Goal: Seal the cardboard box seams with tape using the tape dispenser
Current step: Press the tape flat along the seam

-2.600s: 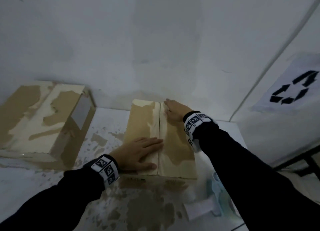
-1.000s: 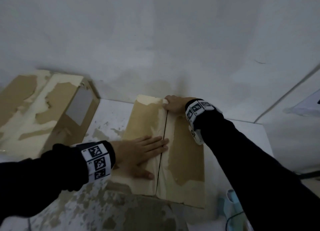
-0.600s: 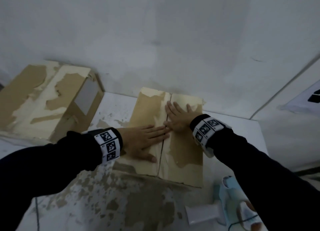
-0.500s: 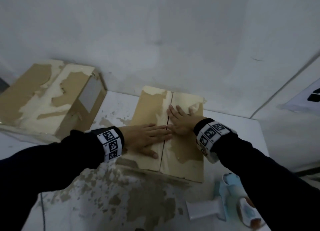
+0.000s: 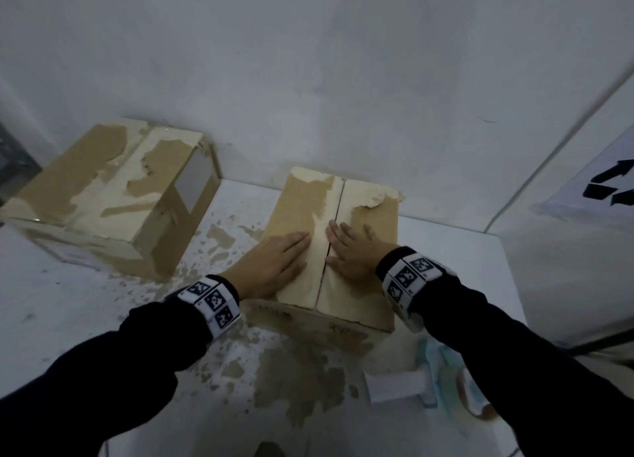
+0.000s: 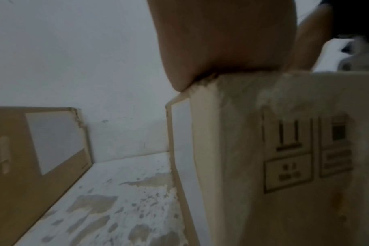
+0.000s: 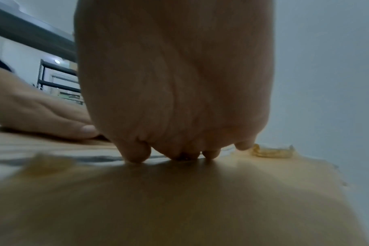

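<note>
A worn cardboard box (image 5: 370, 206) stands at the middle of the white table, its two top flaps meeting in a centre seam (image 5: 334, 223). My left hand (image 5: 274, 261) lies flat on the left flap with straight fingers. My right hand (image 5: 350, 251) lies flat on the right flap, just across the seam. Both press the flaps down. A pale blue and white tape dispenser (image 5: 422, 384) lies on the table at the front right, partly under my right sleeve. In the right wrist view my right hand (image 7: 179, 153) touches the box top (image 7: 179, 208) with its fingertips.
A second, larger cardboard box (image 5: 109, 196) sits at the back left against the white wall. The table (image 5: 68, 305) shows peeled brown patches. Its right edge ends near a white panel with a recycling sign (image 5: 607, 185). The box side with printed symbols (image 6: 305, 149) fills the left wrist view.
My right hand has come back from the box's far edge to the middle of the right flap. The left hand turned to point along the seam. The flaps now lie closed together.
</note>
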Demonstrator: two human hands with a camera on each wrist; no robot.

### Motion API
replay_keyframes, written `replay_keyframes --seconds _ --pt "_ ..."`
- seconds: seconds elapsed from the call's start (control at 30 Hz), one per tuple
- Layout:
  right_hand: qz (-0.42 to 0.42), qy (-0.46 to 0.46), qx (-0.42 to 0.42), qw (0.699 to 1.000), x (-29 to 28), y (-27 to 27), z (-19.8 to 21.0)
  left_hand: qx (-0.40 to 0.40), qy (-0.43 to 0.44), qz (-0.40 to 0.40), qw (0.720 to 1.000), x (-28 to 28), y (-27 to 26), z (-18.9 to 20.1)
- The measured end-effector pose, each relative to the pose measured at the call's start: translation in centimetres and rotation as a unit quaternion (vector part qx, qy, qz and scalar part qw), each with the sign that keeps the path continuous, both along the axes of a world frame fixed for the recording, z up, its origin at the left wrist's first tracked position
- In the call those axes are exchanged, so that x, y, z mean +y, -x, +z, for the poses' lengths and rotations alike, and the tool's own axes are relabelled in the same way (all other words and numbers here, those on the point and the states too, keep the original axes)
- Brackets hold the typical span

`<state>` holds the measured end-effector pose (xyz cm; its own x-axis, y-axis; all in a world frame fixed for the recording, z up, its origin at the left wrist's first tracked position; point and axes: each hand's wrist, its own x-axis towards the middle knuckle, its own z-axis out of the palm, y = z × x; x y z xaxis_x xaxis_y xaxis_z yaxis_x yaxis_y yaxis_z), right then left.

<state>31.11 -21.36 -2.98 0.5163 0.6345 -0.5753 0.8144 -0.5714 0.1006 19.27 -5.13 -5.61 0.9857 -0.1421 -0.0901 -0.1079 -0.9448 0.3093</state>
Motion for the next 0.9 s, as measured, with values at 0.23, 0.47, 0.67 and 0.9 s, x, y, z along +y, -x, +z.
replay_keyframes --seconds 0.23,0.47,0.67,0.9 --pt "0.072 -0.039 0.044 0.996 -3.5 5.5 0.1 0.021 -0.028 -0.057 0.998 0.7 -3.5 2.6" --pt "0.081 -0.055 0.022 0.995 -3.8 6.0 -0.9 0.133 -0.128 -0.109 0.977 -0.9 -5.5 1.3" --pt "0.119 -0.115 0.004 0.986 -4.7 7.2 -2.1 0.128 -0.115 -0.111 0.979 -0.6 -5.4 1.4" --pt "0.144 -0.32 -0.068 0.934 -5.8 8.8 -4.7 0.112 -0.146 -0.119 0.976 -0.8 -5.6 1.1"
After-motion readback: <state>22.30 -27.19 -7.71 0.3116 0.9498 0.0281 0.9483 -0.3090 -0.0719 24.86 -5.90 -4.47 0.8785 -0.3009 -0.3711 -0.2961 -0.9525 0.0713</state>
